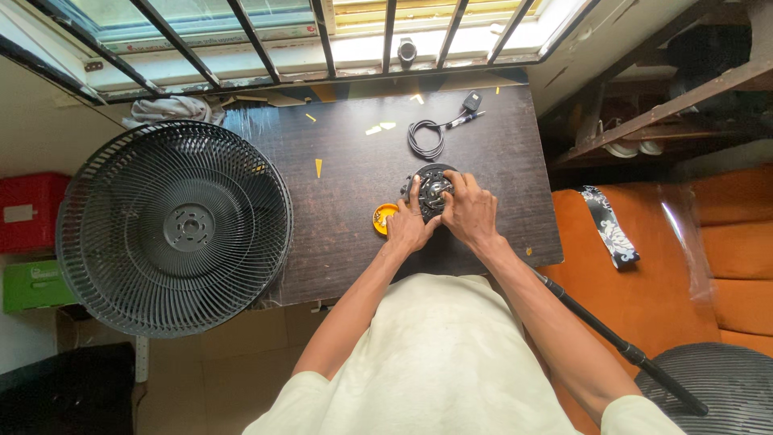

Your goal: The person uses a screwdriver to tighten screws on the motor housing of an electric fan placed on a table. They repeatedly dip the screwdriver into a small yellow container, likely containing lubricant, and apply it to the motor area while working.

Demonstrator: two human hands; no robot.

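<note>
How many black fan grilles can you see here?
2: one large fan grille lies on the left end of the table; part of another grille shows at bottom right. More may be out of view.

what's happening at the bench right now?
A person has both hands on a round black fan motor unit on the dark table. The left hand grips its near-left edge; the right hand covers its right side. A small orange lid sits by the left hand. The coiled black power cord lies behind the motor. A black fan grille rests over the table's left edge.
</note>
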